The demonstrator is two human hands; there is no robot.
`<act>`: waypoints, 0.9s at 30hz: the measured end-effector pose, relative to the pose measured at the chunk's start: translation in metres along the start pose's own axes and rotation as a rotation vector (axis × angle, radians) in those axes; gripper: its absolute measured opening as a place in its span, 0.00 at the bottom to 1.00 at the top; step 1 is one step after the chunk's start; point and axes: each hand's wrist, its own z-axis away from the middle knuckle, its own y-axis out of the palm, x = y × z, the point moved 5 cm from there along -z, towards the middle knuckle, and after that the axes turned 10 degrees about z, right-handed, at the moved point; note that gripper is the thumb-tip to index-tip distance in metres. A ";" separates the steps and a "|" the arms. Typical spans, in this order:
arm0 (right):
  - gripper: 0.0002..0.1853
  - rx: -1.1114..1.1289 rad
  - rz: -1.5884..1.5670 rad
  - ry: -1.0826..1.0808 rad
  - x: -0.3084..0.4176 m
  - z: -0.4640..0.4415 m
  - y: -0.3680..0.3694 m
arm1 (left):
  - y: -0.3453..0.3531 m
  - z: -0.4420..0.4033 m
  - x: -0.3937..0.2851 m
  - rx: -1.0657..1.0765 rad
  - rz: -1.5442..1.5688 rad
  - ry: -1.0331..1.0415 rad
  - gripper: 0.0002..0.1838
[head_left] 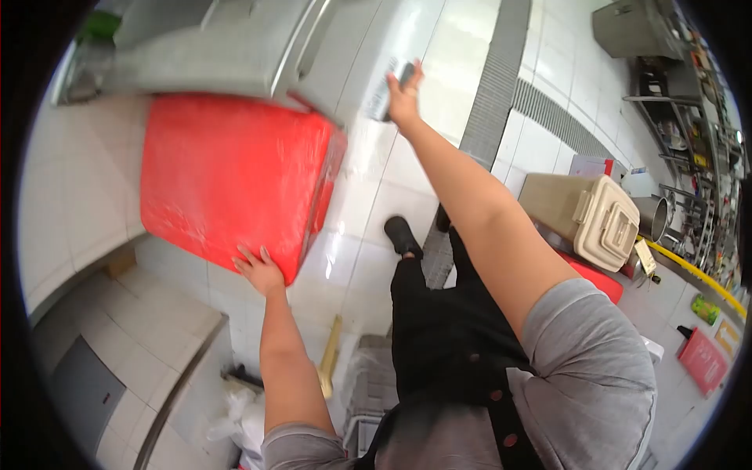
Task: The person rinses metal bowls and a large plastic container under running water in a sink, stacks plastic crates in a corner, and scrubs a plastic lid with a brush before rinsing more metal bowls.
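My left hand [262,272] lies with spread fingers on the near edge of a large red box [227,172]. The box has a shiny, wrinkled surface like plastic wrap and stands against a steel unit [211,55]. My right hand [404,98] is farther forward, to the right of the box and apart from it. Its fingers are bent around a dark object [406,75], with a pale, blurred patch beside it. Motion blur hides what this object is.
White floor tiles [360,270] and a grey drain grate [493,86] run past my black shoe [403,236]. A beige lidded bin [564,211] stands at the right, near shelving [666,125]. A tiled ledge [168,333] lies at the lower left, with a yellowish handle [331,352] near my left arm.
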 end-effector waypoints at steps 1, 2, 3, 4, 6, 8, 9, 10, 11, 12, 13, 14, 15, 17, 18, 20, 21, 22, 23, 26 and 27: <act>0.48 -0.011 0.063 -0.022 0.002 -0.016 -0.041 | -0.005 -0.005 0.002 0.066 -0.027 -0.004 0.38; 0.51 0.025 0.091 0.074 0.019 -0.016 -0.094 | -0.011 -0.012 0.003 0.188 -0.001 -0.038 0.38; 0.49 -0.038 0.330 0.149 -0.026 -0.034 -0.141 | -0.016 -0.020 0.006 0.309 0.025 -0.067 0.39; 0.46 -0.009 0.250 0.208 -0.057 -0.038 -0.198 | -0.011 -0.033 0.016 0.387 -0.001 0.042 0.38; 0.45 -0.103 0.483 0.192 -0.076 -0.017 -0.322 | -0.020 -0.031 0.007 0.565 -0.003 -0.042 0.36; 0.34 -0.227 0.439 0.295 -0.090 0.034 -0.434 | -0.022 -0.013 -0.023 0.568 0.153 0.106 0.34; 0.34 -0.190 0.513 0.368 -0.076 0.063 -0.482 | -0.028 0.002 -0.043 0.513 0.228 0.146 0.34; 0.34 -0.263 0.577 0.278 -0.093 0.090 -0.527 | -0.031 0.013 -0.067 0.555 0.194 0.148 0.35; 0.33 -0.308 0.511 0.362 -0.057 0.123 -0.557 | -0.035 0.024 -0.093 0.532 0.179 0.229 0.34; 0.33 -0.318 0.377 0.410 -0.080 0.149 -0.590 | -0.051 0.040 -0.127 0.502 0.173 0.267 0.34; 0.34 -0.328 0.440 0.413 -0.096 0.170 -0.620 | -0.066 0.049 -0.159 0.477 0.163 0.299 0.34; 0.34 -0.416 0.359 0.423 -0.055 0.192 -0.631 | -0.069 0.045 -0.186 0.462 0.168 0.327 0.34; 0.35 -0.402 0.410 0.419 -0.082 0.204 -0.655 | -0.071 0.044 -0.207 0.453 0.169 0.347 0.34; 0.36 -0.456 0.304 0.461 -0.069 0.218 -0.677 | -0.065 0.041 -0.240 0.434 0.180 0.363 0.34; 0.37 -0.533 0.226 0.458 -0.072 0.219 -0.685 | -0.059 0.028 -0.262 0.423 0.192 0.364 0.34; 0.38 -0.675 0.142 0.431 -0.082 0.215 -0.695 | -0.052 0.012 -0.305 0.354 0.257 0.342 0.35; 0.38 -0.698 0.184 0.427 -0.110 0.213 -0.701 | -0.049 0.005 -0.331 0.327 0.320 0.318 0.35; 0.39 -0.718 0.227 0.424 -0.135 0.209 -0.706 | -0.046 -0.001 -0.358 0.300 0.381 0.289 0.34; 0.40 -0.736 0.269 0.419 -0.151 0.204 -0.714 | -0.045 -0.005 -0.384 0.272 0.443 0.260 0.34; 0.35 -0.693 0.249 0.576 -0.133 0.200 -0.715 | -0.069 -0.005 -0.467 0.301 0.466 0.341 0.33; 0.34 -0.694 0.227 0.611 -0.138 0.198 -0.713 | -0.073 -0.006 -0.487 0.287 0.489 0.397 0.33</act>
